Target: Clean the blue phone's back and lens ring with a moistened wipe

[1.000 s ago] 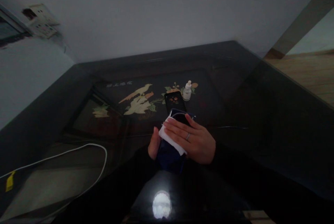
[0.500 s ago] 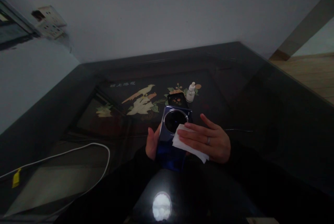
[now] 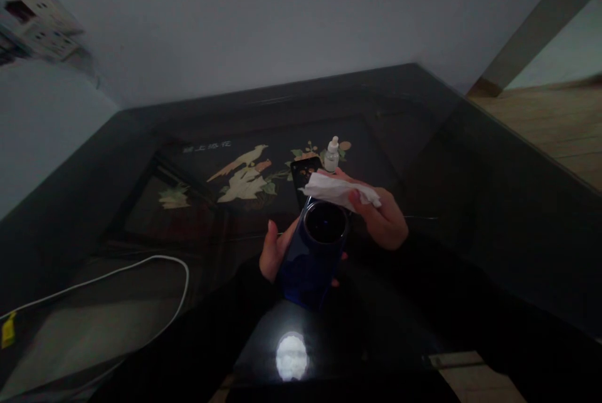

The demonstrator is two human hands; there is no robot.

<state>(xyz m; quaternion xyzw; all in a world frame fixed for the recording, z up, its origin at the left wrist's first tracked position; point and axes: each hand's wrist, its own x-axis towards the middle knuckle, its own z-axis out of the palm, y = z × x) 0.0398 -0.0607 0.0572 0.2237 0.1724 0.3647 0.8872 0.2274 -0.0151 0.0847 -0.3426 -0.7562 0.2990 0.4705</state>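
Phone [image 3: 308,268]: dark blue, glossy back, flat slab with rounded corners and a large round camera ring near its upper end; it was held back-up and tilted, above the near part of the table [image 3: 470,190]. Left hand [image 3: 273,251] was closed round the phone's lower left edge, thumb along the side, with fingertips just showing at the right edge. Right hand [image 3: 384,222] pinched a white wipe [image 3: 339,192], soft, crumpled and folded, between thumb and fingers, just above the phone's top edge. Half a second before, this hand had lain flat with the wipe pressed on the phone's back beside the ring; now hand and wipe were off the surface, the ring was fully uncovered, and the phone leaned further to the right. The table was dark and glossy, with a pale inlaid bird-and-flower panel and a bright round light reflection [image 3: 291,357] at its near edge. A black phone case [image 3: 301,172] and a small clear dropper bottle [image 3: 332,155] stood beyond the hands, both partly covered by the wipe. A white cable [image 3: 141,265] looped at the left, well apart, with a yellow tag [image 3: 8,329] at the far left. Wall sockets [image 3: 42,24] were seen at the upper left.
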